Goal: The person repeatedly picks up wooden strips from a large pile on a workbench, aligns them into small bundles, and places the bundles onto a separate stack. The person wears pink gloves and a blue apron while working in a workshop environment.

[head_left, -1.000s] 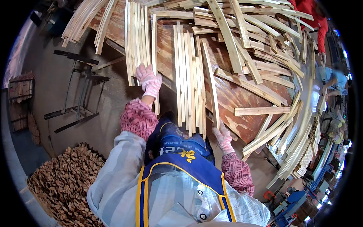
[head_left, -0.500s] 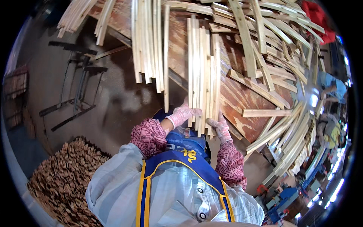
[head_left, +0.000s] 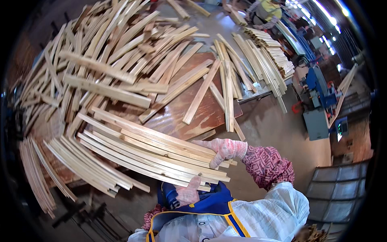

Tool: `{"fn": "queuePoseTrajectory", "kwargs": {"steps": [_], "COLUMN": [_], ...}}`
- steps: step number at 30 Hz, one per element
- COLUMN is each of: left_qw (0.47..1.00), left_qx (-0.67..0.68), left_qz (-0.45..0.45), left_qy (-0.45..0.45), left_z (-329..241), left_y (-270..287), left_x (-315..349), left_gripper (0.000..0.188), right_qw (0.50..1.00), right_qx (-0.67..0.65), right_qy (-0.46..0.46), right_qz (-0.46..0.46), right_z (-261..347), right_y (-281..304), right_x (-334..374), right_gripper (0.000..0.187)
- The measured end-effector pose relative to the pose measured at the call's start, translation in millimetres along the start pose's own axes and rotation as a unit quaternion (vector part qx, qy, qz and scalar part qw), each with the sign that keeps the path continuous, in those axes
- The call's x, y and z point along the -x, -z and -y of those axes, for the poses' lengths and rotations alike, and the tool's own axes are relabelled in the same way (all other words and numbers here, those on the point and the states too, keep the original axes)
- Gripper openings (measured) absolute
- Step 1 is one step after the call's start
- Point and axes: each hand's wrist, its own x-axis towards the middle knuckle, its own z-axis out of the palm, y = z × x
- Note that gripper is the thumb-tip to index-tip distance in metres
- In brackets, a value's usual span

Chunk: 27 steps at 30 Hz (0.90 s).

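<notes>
A bundle of long, pale wooden strips (head_left: pixel 161 156) lies side by side, reaching from the table toward my body. My right hand (head_left: pixel 225 151), in a pinkish knit glove, grips the bundle's far edge close to its right end. At the near edge, my gloved left hand (head_left: pixel 188 193) holds the same strips, its thumb on top and the other fingers partly hidden. Left of this bundle, another row of wooden strips (head_left: pixel 94 169) overhangs the table edge.
A tangled heap of wooden strips (head_left: pixel 117 56) covers much of the reddish-brown tabletop (head_left: pixel 189 128). Stacked strips (head_left: pixel 270 60) stand at the far right, near a person in a yellow vest (head_left: pixel 269 11). A blue machine (head_left: pixel 318 90) is farther right, and a dark metal stand (head_left: pixel 94 218) is at lower left.
My view has turned to the right, so the bundle now runs across the picture rather than up it. Both hands still hold the strips near their end.
</notes>
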Motion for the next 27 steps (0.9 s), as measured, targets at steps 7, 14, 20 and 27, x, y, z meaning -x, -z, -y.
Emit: {"fn": "queuePoseTrajectory", "kwargs": {"steps": [7,14,20,27], "left_qw": [0.99,0.945,0.918,0.925], "left_qx": [-0.076,-0.175,-0.209,-0.298], "left_qz": [0.122,0.274,0.336,0.15], "left_qy": [0.012,0.016,-0.012,0.184], "left_z": [20,4,29,63], "left_y": [-108,-298,-437,-533], "left_x": [-76,-231,-417,-620], "left_gripper": [0.071,0.084,0.084,0.078], "right_qw": [0.944,0.85,0.828,0.85], "right_qx": [-0.246,-0.339,-0.287,-0.33], "right_qy": [0.101,0.2,0.211,0.095], "right_qz": [-0.194,-0.349,-0.433,-0.4], "right_z": [-46,-79,-90,-114], "right_y": [42,205,389,599], "right_x": [77,111,124,98], "right_gripper": [0.117,0.103,0.094,0.079]}}
